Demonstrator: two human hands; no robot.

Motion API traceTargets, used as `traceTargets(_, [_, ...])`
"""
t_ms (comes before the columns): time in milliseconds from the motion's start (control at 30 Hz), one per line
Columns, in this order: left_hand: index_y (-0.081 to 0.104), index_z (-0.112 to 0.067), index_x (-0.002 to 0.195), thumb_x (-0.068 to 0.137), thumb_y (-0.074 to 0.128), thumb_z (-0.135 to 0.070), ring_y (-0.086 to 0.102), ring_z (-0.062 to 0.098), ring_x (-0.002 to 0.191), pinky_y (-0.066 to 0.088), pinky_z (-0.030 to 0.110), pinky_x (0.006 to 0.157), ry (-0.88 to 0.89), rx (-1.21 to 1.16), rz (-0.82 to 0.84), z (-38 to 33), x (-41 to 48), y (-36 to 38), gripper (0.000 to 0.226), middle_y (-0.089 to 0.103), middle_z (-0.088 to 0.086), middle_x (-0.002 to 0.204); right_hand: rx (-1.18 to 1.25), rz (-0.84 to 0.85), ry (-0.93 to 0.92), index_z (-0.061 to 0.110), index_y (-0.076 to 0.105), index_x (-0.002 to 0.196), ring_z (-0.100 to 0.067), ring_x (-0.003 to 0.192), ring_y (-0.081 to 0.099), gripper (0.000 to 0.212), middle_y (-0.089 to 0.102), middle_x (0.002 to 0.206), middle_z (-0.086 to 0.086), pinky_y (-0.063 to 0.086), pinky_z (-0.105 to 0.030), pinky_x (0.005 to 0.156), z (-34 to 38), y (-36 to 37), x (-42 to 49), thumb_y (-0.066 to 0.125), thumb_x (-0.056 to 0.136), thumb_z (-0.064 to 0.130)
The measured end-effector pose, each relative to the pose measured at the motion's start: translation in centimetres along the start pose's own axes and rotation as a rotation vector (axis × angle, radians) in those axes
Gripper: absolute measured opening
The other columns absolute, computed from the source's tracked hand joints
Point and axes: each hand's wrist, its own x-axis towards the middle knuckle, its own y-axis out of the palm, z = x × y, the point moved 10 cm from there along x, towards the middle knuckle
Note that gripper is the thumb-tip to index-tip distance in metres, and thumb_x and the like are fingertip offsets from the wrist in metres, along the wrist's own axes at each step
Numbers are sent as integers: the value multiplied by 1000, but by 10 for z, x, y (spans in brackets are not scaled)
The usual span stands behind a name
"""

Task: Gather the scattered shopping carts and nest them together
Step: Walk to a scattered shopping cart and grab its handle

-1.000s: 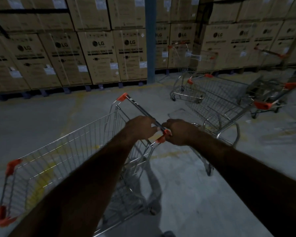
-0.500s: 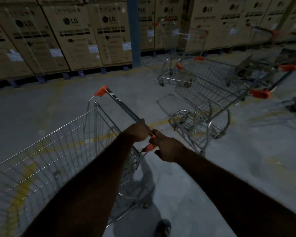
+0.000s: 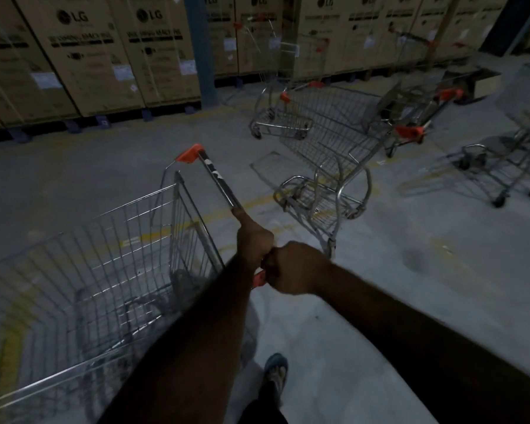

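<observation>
A wire shopping cart [image 3: 104, 264] with orange corner caps fills the lower left, its basket pointing left. Its dark handle bar [image 3: 218, 179] runs up from my hands. My left hand [image 3: 253, 240] grips the bar near its near end. My right hand [image 3: 294, 267] grips the orange end cap right beside it. A second cart [image 3: 328, 154] stands to the right of the handle, facing away. Behind it another cart [image 3: 276, 117] stands by the boxes. Further carts [image 3: 410, 117] sit at the right, one of them [image 3: 508, 160] near the frame edge.
Stacked cardboard boxes [image 3: 83, 50] on pallets line the back wall, split by a blue steel column [image 3: 201, 50]. The concrete floor [image 3: 410, 270] carries faded yellow lines. My shoe [image 3: 276, 371] shows at the bottom centre.
The cart I hold has swung so its basket lies further left and nearer. The view has dropped, and the other carts sit closer and more to the right of my hands.
</observation>
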Motion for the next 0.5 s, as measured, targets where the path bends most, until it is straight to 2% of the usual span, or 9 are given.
traceTargets(67, [35,-12,150,98,56,-52,56,24,59,43,28,55,-21,-120,161,21,-18,11,69,47,5,70,72,16,51,26,78,104,-27,99,67,22,74,107,-6,46,-26,77,-5,-9,-13,61,92,32])
traceTargets(100, [60,-7,121,86,37,-85,54,24,52,41,27,51,-61,-208,188,33,-20,15,89,46,8,66,71,-3,70,24,77,103,-29,100,67,22,74,106,-8,46,-28,78,-7,-14,-17,60,92,32])
traceTargets(133, [65,-6,108,67,17,-101,56,27,52,42,29,51,-124,-309,185,49,-23,18,114,50,13,66,47,-38,83,21,76,107,-31,103,67,25,73,109,-10,48,-30,79,-8,-18,-19,59,93,32])
traceTargets(167, [61,-4,124,63,14,-101,61,31,57,47,34,53,-125,-361,191,51,-36,16,124,57,17,69,24,-67,95,20,73,115,-32,110,65,29,71,116,-11,51,-33,84,-9,-18,-20,58,94,32])
traceTargets(200, [34,-6,153,76,30,-89,65,35,65,52,41,57,-83,-328,209,44,-56,13,113,62,20,74,13,-86,102,20,69,126,-32,117,62,35,68,126,-10,52,-36,91,-8,-17,-21,58,95,33])
traceTargets(267, [-24,-24,156,99,55,-31,67,39,71,59,49,67,8,-186,191,44,-93,1,97,67,21,83,-1,-107,84,20,58,139,-31,126,56,46,60,139,-9,50,-43,100,1,-11,-19,58,95,32])
traceTargets(333, [-31,-34,152,97,58,-5,66,35,69,61,49,67,43,-92,219,58,-121,-4,109,68,22,89,-30,-116,31,19,52,144,-34,126,54,51,55,140,-10,50,-47,98,17,-6,-16,60,95,28])
traceTargets(433, [-18,-44,153,95,60,-3,66,29,64,56,36,48,32,6,242,88,-153,-24,105,70,20,95,-174,-104,-22,20,40,152,-37,133,45,61,44,148,-12,47,-49,101,47,3,-9,61,95,29])
traceTargets(500, [1,-47,146,99,59,-5,60,19,53,46,24,41,36,-160,311,110,-180,-37,86,64,13,76,-314,-79,-63,23,30,157,-37,143,33,69,29,160,-13,40,-53,109,72,8,-5,60,96,29])
